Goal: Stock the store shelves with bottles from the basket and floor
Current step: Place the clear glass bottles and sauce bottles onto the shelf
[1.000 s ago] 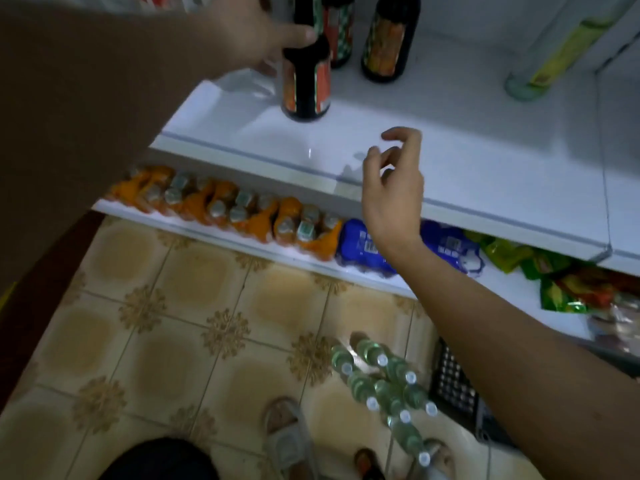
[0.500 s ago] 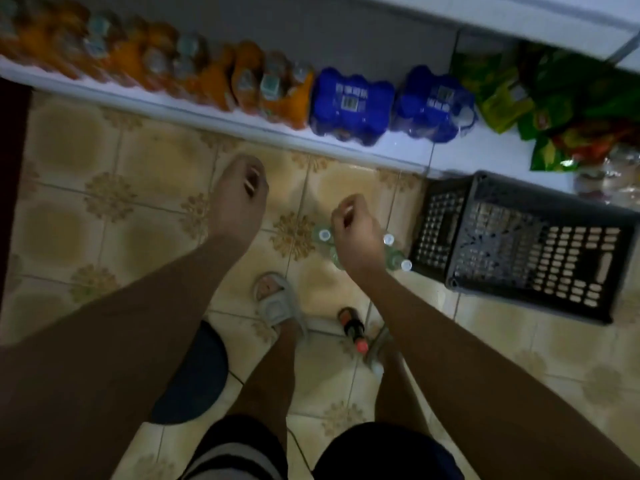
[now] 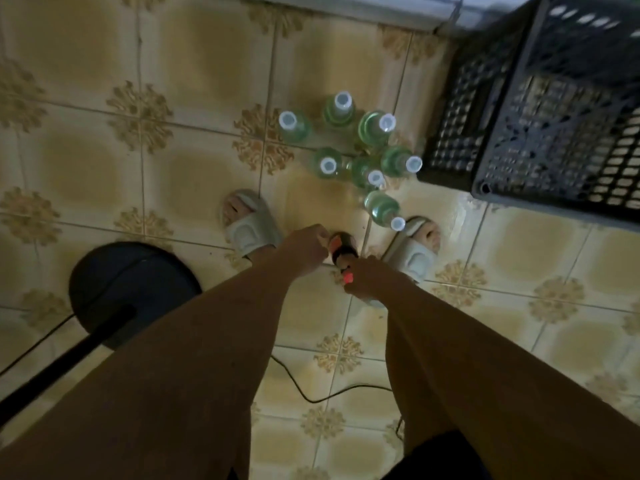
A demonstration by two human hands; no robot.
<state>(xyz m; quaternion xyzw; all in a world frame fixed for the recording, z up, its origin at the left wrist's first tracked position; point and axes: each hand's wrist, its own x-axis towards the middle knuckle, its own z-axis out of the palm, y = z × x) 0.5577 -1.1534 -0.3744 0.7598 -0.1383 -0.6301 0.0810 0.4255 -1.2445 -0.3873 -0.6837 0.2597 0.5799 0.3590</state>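
I look straight down at the tiled floor. A dark bottle (image 3: 343, 250) with a red cap stands between my two slippered feet. My left hand (image 3: 304, 247) grips its body from the left. My right hand (image 3: 369, 277) closes on its neck just beside the cap. Several green bottles (image 3: 372, 128) with white caps stand in a cluster on the floor just beyond, untouched. The black plastic basket (image 3: 502, 98) sits at the upper right; its inside looks bare. The shelves are out of view.
A dark round base with a pole (image 3: 131, 289) stands on the floor at my left. A thin black cable (image 3: 311, 398) runs across the tiles under my arms. My feet in pale slippers (image 3: 249, 226) flank the dark bottle.
My view has swung from the shelf down to the floor. Both hands have dropped from the shelf and closed on the dark bottle between my feet.
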